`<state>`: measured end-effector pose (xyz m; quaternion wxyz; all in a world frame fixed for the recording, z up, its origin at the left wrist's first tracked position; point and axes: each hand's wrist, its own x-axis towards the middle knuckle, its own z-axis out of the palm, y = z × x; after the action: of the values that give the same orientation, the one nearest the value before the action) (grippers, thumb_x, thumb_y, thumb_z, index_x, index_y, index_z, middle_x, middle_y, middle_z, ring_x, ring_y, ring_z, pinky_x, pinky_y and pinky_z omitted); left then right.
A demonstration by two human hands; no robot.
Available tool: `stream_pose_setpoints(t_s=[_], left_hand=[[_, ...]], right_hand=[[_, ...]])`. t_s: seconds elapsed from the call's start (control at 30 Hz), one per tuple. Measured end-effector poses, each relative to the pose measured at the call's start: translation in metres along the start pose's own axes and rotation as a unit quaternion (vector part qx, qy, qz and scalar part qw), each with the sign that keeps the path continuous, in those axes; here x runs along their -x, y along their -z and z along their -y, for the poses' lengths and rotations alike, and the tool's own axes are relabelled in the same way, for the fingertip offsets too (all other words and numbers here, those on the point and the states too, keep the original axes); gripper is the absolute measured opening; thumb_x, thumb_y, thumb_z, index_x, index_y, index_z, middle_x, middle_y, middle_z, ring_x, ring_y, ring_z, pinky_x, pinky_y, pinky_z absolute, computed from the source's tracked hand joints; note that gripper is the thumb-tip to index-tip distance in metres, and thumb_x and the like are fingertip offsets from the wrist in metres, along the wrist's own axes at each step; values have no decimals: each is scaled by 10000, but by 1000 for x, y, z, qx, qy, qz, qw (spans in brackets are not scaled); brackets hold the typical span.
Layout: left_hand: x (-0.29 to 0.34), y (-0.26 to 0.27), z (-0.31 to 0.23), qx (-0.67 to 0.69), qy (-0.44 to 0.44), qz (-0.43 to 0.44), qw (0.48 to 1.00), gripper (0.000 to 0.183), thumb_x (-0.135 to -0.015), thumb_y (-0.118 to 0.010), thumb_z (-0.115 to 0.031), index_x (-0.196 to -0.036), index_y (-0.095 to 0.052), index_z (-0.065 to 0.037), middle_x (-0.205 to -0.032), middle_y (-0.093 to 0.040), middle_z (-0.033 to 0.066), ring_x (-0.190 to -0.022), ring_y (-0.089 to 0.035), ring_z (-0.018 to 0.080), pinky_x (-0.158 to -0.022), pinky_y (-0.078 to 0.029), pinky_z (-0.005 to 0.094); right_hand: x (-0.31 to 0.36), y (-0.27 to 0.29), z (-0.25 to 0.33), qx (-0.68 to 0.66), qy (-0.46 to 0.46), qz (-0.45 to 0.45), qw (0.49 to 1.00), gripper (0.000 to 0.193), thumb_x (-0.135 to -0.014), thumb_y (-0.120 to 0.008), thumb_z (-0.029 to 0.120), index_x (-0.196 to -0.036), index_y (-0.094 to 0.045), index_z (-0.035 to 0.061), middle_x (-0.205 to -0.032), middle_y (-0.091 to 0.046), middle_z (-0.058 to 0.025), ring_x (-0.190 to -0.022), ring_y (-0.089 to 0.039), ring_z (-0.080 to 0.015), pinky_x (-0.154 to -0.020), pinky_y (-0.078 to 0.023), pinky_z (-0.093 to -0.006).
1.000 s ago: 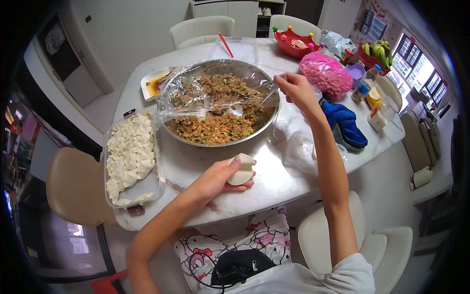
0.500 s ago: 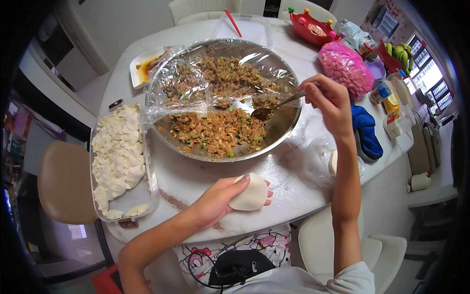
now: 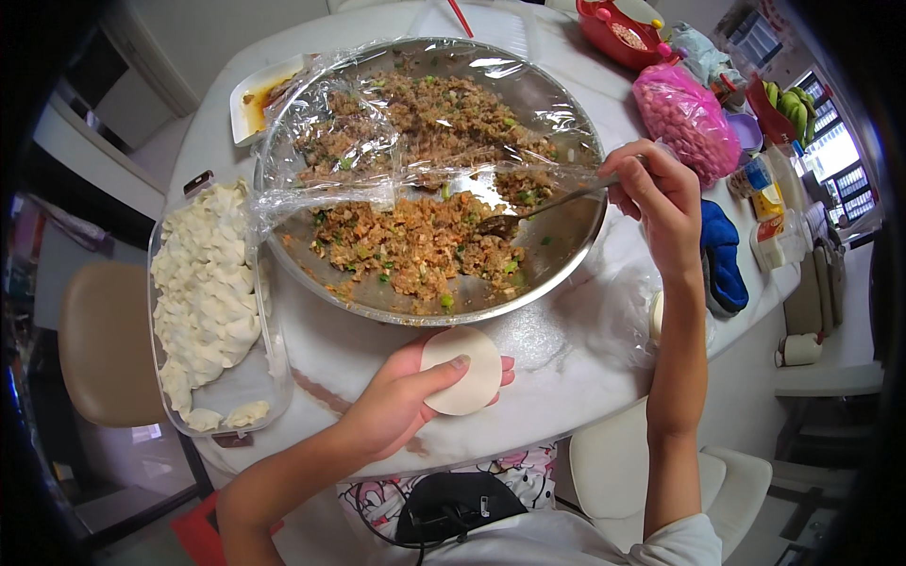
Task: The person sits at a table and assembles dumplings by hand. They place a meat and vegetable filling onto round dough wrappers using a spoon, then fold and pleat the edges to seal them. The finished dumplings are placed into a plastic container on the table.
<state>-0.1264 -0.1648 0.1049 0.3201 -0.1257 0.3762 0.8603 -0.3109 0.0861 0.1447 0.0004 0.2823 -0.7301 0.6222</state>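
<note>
Dumpling wrapper (image 3: 461, 370): round, flat, pale dough disc, lying on the palm of the left hand (image 3: 401, 401), thumb pressed on its edge, just above the counter (image 3: 566, 358) rim. Right hand (image 3: 661, 198): closed on a metal spoon (image 3: 533, 209), tip in the minced filling (image 3: 415, 245) of the wide steel bowl (image 3: 566, 255).

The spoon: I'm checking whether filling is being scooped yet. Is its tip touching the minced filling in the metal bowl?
Touching. The head view shows the spoon, held by the right hand, with its tip dug into the filling.
</note>
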Motion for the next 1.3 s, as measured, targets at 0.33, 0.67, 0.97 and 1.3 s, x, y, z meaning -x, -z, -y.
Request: stream_pose_setpoints(t_s=[0.33,0.67,0.97,1.3], left_hand=[[2,2,5,-35,-30,-41,998,389,-1015,-511,-148,-1329,-502,81,-1255,-628,187,-1180,-612,263,-1039,-472,384],[1,1,2,26,-17,-34,999,475,-932,-452,2,-1386,-397,130,-1377,-521,264,-1294,-527,363,-1149,-374,443],[4,1,3,14,-46,-23,999,540,-858,-451,45,-1388,-396,131,-1388,-514,263,-1310,-512,371,-1158,-356,438],[7,-2,4,18,-71,-16,997,757,-664,-435,29,-1411,-376,135,-1422,-485,264,-1363,-453,373,-1190,-287,427]], right_hand=[[7,-26,13,4,-16,-35,999,228,-1001,-590,215,-983,-679,7,-684,-542,39,-606,-443,-10,-527,-303,-173],[15,-37,19,-23,-26,29,999,204,-1006,-587,189,-1003,-675,5,-706,-567,38,-640,-483,-11,-549,-344,-160],[8,-26,15,-96,-71,-5,993,285,-1034,-528,282,-980,-636,23,-656,-496,32,-512,-327,-11,-464,-209,-187],[7,-29,22,-163,-171,-28,971,260,-1021,-538,264,-987,-632,24,-654,-551,14,-452,-354,2,-378,-193,-174]])
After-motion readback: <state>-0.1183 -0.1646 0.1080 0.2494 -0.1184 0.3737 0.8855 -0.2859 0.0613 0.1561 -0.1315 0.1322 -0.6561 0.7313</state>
